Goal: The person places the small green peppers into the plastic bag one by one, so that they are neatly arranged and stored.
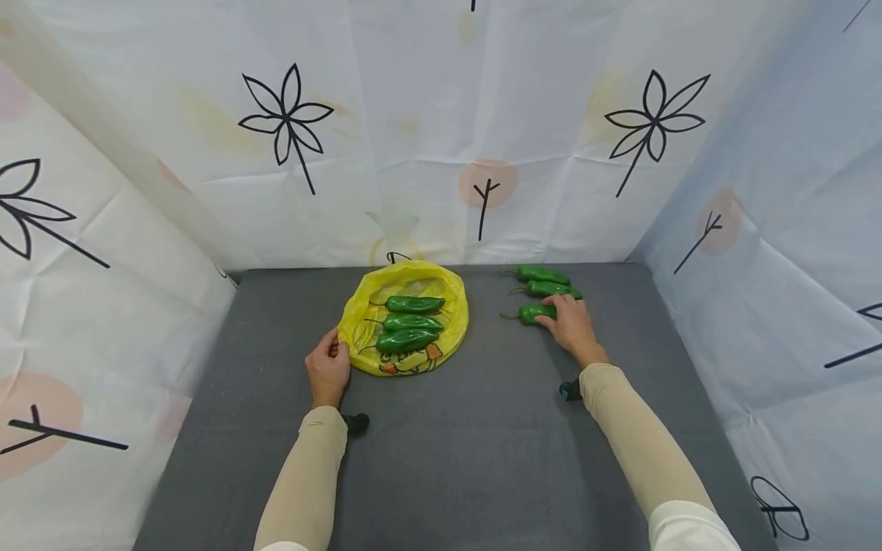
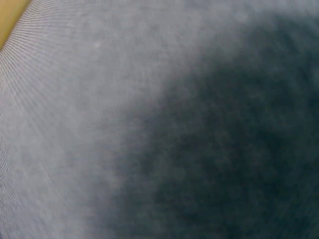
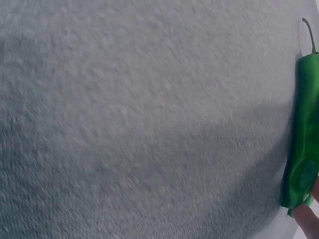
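Observation:
A yellow plastic bag (image 1: 451,344) lies spread on the dark table with its mouth open. Three green chili peppers (image 1: 411,323) rest in it side by side. At its left edge, my left hand (image 1: 328,369) pinches the rim between thumb and fingers. To the right, my right hand (image 1: 572,327) holds the nearest loose green chili pepper (image 1: 532,314) by its right end, stem pointing left. In the right wrist view, this pepper (image 3: 305,129) shows at the right edge, with fingertips (image 3: 306,219) at its lower end. The left wrist view is mostly blurred grey surface.
Two more green chili peppers (image 1: 547,282) lie just behind my right hand, near the table's back edge. White patterned cloth (image 1: 413,138) hangs behind the grey table (image 1: 455,459) and along both sides. A small dark wrist device (image 1: 357,423) sits at my left wrist.

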A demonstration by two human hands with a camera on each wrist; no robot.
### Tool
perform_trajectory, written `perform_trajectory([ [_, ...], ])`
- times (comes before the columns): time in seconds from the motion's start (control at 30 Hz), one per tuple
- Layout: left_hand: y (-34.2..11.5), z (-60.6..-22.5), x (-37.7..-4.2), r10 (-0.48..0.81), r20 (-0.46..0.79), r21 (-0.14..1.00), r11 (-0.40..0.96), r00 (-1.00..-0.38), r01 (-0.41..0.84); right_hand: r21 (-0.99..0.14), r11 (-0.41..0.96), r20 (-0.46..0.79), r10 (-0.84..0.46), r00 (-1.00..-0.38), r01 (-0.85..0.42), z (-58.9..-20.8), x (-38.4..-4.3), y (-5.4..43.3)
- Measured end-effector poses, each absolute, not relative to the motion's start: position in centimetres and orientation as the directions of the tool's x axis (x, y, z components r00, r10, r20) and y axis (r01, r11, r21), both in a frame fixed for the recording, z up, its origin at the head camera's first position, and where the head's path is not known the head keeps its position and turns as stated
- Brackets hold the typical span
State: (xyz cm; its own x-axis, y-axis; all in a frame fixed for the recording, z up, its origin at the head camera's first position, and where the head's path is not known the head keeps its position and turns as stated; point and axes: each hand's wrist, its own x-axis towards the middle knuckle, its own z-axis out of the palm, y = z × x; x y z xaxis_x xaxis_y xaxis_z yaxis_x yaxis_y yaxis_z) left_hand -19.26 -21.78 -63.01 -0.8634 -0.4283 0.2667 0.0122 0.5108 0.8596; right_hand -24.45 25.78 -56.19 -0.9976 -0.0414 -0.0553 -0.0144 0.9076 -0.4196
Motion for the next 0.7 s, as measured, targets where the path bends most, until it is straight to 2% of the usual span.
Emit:
perform_trajectory([
  [0.27, -21.8, -62.7, -19.1, -0.426, 0.254, 0.863, 0.506, -0.868, 0.005, -0.413, 0.909, -0.052, -0.081, -0.995, -0.052, -56.5, -24.1, 24.6],
  [0.7, -21.7, -62.7, -19.1, -0.427, 0.254, 0.857, 0.516, -0.868, -0.003, -0.538, 0.838, 0.059, -0.073, -0.996, -0.093, -56.5, -23.7, 23.2],
])
